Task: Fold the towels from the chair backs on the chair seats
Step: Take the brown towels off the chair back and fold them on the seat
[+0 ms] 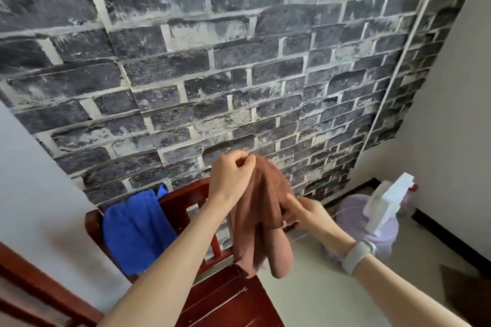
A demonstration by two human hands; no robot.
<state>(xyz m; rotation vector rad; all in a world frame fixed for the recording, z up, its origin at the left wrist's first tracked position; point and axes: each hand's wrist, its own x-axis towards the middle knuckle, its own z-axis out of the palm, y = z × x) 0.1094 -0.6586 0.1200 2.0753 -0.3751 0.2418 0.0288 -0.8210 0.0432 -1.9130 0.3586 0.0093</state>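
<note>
A brown towel [261, 210] hangs in the air above the dark red wooden chair [186, 202]. My left hand [232, 175] pinches its top corner and holds it up. My right hand [303, 214] grips the towel's right edge lower down, index finger stretched along the cloth. The towel's lower end dangles just over the chair seat [228, 300]. A blue towel [135, 231] is draped over the left part of the chair back.
A brick-pattern wall stands close behind the chair. To the right on the pale floor sits a lilac bin [372, 223] with a white spray bottle [390, 199] on it. A dark red wooden rail [39, 289] crosses the lower left.
</note>
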